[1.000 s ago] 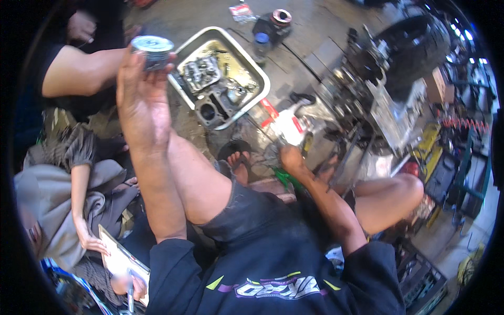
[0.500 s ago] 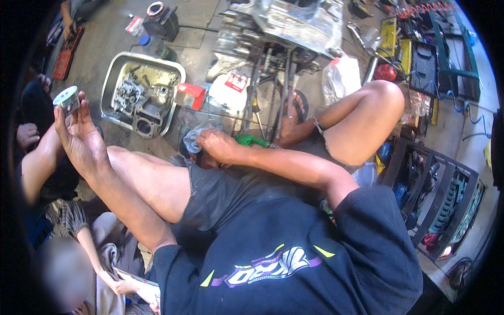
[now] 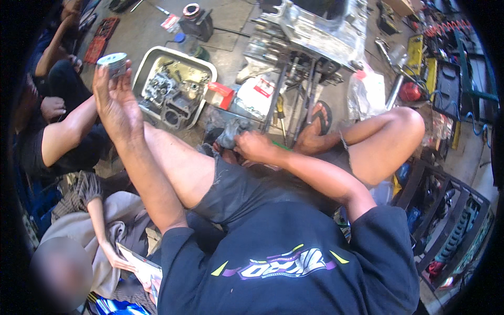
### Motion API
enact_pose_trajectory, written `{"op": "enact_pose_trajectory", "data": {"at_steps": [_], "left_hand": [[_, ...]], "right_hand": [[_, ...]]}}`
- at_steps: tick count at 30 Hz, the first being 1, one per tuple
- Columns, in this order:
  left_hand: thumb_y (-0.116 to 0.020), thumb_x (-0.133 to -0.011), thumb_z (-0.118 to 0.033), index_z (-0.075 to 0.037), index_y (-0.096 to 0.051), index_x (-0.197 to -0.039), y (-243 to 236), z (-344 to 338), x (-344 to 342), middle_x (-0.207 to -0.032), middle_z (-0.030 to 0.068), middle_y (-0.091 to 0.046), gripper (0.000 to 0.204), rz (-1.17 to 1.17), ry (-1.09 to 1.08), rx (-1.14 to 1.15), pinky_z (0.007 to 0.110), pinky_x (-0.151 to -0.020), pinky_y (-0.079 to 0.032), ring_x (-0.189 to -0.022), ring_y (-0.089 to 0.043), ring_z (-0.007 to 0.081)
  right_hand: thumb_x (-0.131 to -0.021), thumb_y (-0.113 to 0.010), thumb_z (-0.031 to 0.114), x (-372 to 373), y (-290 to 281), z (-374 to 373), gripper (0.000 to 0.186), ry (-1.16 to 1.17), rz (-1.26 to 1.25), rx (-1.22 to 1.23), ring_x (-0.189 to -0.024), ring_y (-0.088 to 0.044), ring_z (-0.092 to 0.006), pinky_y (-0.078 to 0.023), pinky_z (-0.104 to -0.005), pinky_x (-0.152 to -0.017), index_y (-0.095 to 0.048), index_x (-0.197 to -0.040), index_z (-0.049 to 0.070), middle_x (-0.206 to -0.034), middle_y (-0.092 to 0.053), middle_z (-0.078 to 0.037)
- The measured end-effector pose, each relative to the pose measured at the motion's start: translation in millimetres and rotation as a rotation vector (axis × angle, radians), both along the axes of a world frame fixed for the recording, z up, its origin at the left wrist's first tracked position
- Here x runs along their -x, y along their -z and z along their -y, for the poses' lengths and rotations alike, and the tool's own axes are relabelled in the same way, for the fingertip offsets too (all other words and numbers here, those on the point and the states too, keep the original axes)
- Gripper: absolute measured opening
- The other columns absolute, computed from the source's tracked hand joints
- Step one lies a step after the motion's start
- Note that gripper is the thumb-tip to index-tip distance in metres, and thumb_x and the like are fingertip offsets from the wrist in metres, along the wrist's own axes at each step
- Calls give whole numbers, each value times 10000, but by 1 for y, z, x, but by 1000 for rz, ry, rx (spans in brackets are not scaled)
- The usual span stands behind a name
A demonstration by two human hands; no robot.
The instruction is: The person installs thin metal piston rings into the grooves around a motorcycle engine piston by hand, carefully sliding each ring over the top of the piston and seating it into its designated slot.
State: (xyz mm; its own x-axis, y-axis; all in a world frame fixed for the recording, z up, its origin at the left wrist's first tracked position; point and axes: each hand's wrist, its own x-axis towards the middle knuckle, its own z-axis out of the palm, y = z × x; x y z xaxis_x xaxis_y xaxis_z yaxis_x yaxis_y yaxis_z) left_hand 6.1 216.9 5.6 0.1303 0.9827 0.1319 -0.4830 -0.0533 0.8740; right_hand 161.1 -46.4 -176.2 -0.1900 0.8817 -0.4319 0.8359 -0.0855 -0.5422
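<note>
Raised at the left, my left hand (image 3: pixel 119 105) has its fingertips closed round a short silver cylinder that looks like an engine piston (image 3: pixel 112 61), its pale round face tilted up. Low between my legs, my right hand (image 3: pixel 256 146) grips a crumpled grey-blue rag (image 3: pixel 233 133). What lies beneath the rag is mostly hidden. Beyond my left hand stands a white-rimmed basin (image 3: pixel 211 67) with metal engine parts (image 3: pixel 177 97) in it. A red box (image 3: pixel 220 95) touches the basin's right side, beside a white package with a red label (image 3: pixel 256 96).
A large metal engine casing (image 3: pixel 318 34) stands ahead on a frame. A screwdriver (image 3: pixel 281 113) lies near my foot. At the right are a clear plastic bag (image 3: pixel 367 94) and a dark tool crate (image 3: pixel 446 210). Another person's hand (image 3: pixel 52 108) is at the far left; someone lower left holds papers (image 3: pixel 142 265).
The whole view has shifted, so the basin and engine now sit further right. My left hand still holds the piston up, and my right hand still grips the rag.
</note>
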Motion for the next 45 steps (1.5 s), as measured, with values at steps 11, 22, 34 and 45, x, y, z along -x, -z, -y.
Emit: {"op": "enact_pose_trajectory", "data": {"at_steps": [11, 22, 34, 45], "left_hand": [[-703, -949, -234, -7, -524, -1335, -9, 10, 23, -1178, 147, -639, 483, 41, -61, 8, 328, -935, -538, -1063, -658, 260], [-697, -952, -205, -14, -528, -1339, -6, 13, 69, -1184, 122, -642, 463, 103, -145, 24, 322, -917, -534, -1037, -664, 243], [-691, -954, -195, 4, -545, -1326, -4, 11, 69, -1202, 129, -633, 447, 128, -178, 71, 348, -970, -529, -1087, -641, 227], [-690, -956, -242, -2, -520, -1360, -4, 14, 42, -1213, 108, -627, 500, 66, -114, 99, 305, -920, -524, -1041, -655, 214]], "right_hand": [[-889, -646, 162, -11, 101, 2, 376, 77, 42, -158, -1065, -609, -397, -510, -475, -928, -597, -1255, 92, -1146, -584, -192], [-949, -456, 124, 1, 96, -11, 246, 105, 40, -243, -924, -661, -440, -543, -516, -804, -613, -1062, -29, -1090, -621, -309], [-864, -538, 88, 9, 55, -25, 148, 7, -95, -115, -1010, -607, -412, -508, -517, -840, -632, -953, 16, -1012, -580, -221], [-870, -660, 104, 21, -104, 7, 178, -16, -333, -22, -904, -625, -388, -520, -473, -793, -625, -1029, 33, -995, -592, -167]]}}
